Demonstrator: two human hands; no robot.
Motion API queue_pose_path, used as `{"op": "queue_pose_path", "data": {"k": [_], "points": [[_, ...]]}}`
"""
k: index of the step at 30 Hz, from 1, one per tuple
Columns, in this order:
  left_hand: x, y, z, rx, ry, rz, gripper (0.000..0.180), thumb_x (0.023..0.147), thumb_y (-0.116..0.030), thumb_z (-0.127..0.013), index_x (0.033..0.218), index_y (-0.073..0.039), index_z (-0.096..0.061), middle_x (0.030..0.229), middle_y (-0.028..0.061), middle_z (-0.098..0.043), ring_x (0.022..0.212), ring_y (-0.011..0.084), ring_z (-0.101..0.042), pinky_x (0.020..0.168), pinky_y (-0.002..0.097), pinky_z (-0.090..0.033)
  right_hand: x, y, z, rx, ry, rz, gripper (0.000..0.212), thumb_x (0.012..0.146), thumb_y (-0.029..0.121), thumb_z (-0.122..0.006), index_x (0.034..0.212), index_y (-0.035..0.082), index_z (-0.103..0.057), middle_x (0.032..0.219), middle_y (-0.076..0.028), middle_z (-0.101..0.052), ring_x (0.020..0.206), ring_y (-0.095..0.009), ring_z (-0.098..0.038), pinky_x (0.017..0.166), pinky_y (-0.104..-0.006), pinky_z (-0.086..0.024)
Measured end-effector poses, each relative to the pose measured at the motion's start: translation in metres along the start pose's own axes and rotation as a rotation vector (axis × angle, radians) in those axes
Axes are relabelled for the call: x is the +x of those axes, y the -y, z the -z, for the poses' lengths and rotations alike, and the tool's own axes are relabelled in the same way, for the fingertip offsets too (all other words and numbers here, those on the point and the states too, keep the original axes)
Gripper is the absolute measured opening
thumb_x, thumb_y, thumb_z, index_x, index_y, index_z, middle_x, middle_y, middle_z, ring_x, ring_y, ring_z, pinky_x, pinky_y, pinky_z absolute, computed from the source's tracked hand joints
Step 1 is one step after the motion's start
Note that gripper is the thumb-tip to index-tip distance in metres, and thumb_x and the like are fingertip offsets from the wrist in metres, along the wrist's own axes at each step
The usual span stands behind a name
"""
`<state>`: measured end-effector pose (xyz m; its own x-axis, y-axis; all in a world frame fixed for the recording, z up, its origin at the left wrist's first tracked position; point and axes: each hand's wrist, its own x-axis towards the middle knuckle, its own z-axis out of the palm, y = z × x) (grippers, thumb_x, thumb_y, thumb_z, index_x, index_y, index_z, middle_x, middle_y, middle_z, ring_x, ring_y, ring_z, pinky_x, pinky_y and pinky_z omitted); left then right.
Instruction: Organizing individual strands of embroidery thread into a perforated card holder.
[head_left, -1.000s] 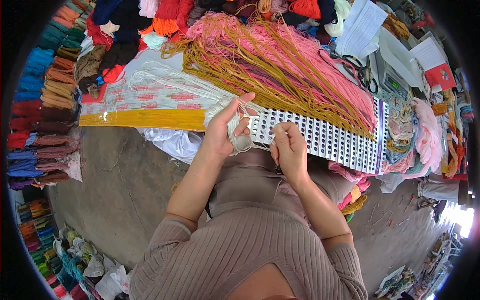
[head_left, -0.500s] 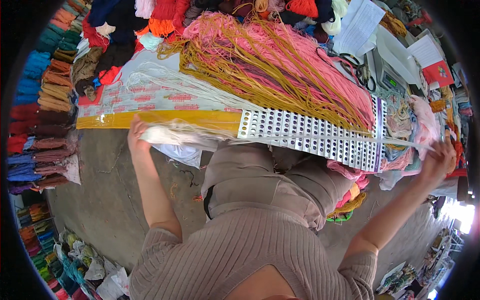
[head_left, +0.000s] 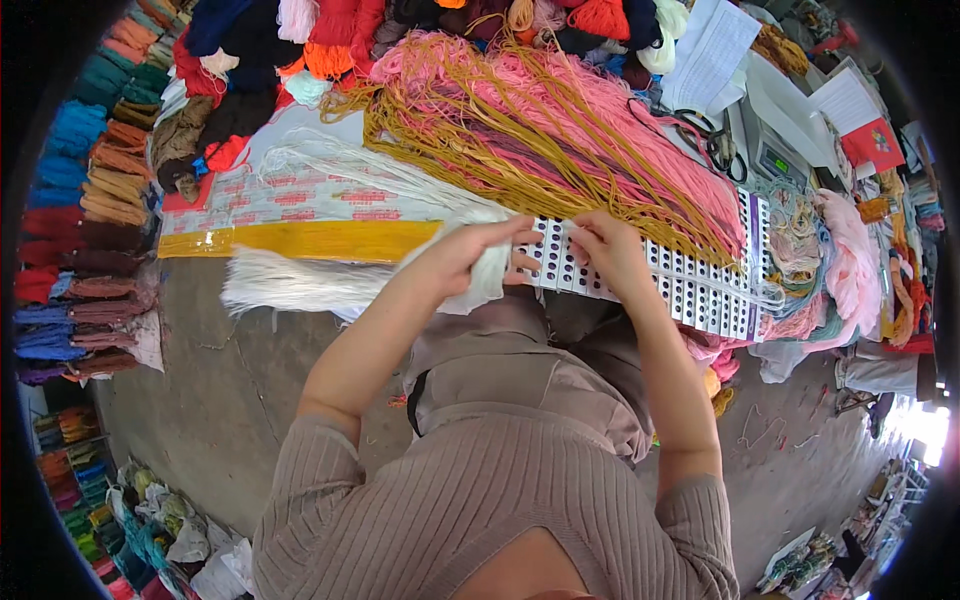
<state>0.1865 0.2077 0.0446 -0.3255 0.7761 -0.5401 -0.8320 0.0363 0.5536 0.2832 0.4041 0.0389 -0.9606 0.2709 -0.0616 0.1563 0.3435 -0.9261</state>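
A thick hank of white thread (head_left: pixel 300 283) hangs over the near table edge, its cut ends fanned out at the left. My left hand (head_left: pixel 468 258) is closed around this hank's right part, thumb and fingertips reaching over the strip of punched cards (head_left: pixel 690 285). Just right of it, my right hand (head_left: pixel 612 252) has its fingertips pinched together above the card holes; whatever is between them is too small to make out. Loose white strands trail rightward across the cards. Long pink yarn (head_left: pixel 640 130) and mustard yarn (head_left: pixel 480 150) lie behind, their ends at the cards.
Black-handled scissors (head_left: pixel 722 145) and a scale (head_left: pixel 780 150) with a small display stand at the far right, near written sheets (head_left: pixel 705 55). Coloured yarn hanks (head_left: pixel 330 40) crowd the table's back. Yellow tape (head_left: pixel 300 238) runs along the front edge. More skeins hang at left.
Both hands have come in from the far ends of the table to its middle over the cards. The stretched white strands have gone slack, and the white hank now hangs at the left.
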Motion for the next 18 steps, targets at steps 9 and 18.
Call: {"op": "queue_pose_path", "data": {"k": [9, 18], "points": [[0.045, 0.01, -0.002, 0.355, -0.099, -0.144, 0.017, 0.084, -0.014, -0.053, 0.096, -0.002, -0.056, 0.072, 0.004, -0.058, 0.049, 0.0098, -0.051, 0.043, 0.0222, -0.039, 0.007, -0.011, -0.021, -0.286, -0.166, -0.096, 0.024, 0.082, 0.028, -0.056, 0.086, 0.006, -0.065, 0.068, -0.007, -0.064, 0.062, -0.023, -0.061, 0.059, -0.0339, -0.046], [0.054, 0.008, 0.014, 0.485, -0.263, -0.193, 0.016, 0.085, -0.017, -0.057, 0.093, -0.003, -0.057, 0.072, 0.004, -0.06, 0.05, 0.0088, -0.048, 0.043, 0.023, -0.038, 0.016, -0.019, -0.01, -0.288, -0.008, -0.141, 0.023, 0.076, 0.027, -0.063, 0.086, 0.006, -0.06, 0.072, -0.009, -0.063, 0.068, -0.024, -0.061, 0.062, -0.0337, -0.046]]}}
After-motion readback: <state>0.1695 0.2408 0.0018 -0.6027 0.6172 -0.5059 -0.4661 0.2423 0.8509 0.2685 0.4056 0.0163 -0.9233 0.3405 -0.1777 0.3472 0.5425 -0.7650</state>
